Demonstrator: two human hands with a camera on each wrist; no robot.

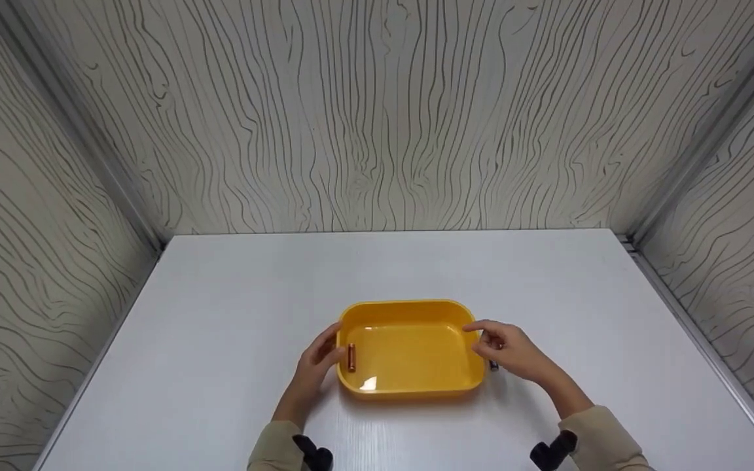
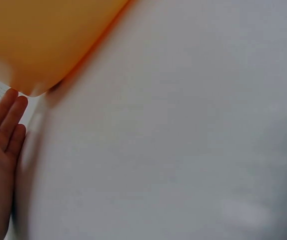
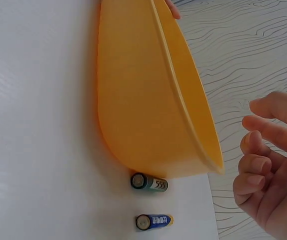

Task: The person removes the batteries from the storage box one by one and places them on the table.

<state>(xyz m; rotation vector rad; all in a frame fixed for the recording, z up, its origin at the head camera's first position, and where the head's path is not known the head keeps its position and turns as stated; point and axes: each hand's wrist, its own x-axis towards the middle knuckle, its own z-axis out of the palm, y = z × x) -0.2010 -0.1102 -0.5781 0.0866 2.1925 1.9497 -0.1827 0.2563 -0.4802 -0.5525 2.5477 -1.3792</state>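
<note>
A yellow tray (image 1: 410,356) with rounded corners stands on the white table. My left hand (image 1: 315,366) rests against its left side, fingers fairly straight in the left wrist view. Inside the tray, close to that side, lies a copper-coloured battery (image 1: 351,358). By the right rim hovers my right hand (image 1: 508,350), thumb and forefinger extended, the other fingers loosely bent, holding nothing. Below it, in the right wrist view, a green battery (image 3: 149,182) lies close beside the tray and a blue battery (image 3: 154,221) lies a little farther out. The right hand partly hides them in the head view.
The white table (image 1: 252,281) stretches around the tray on all sides. Panels with a wood-grain pattern (image 1: 377,118) enclose it at the back, left and right. Metal rails run along the side edges.
</note>
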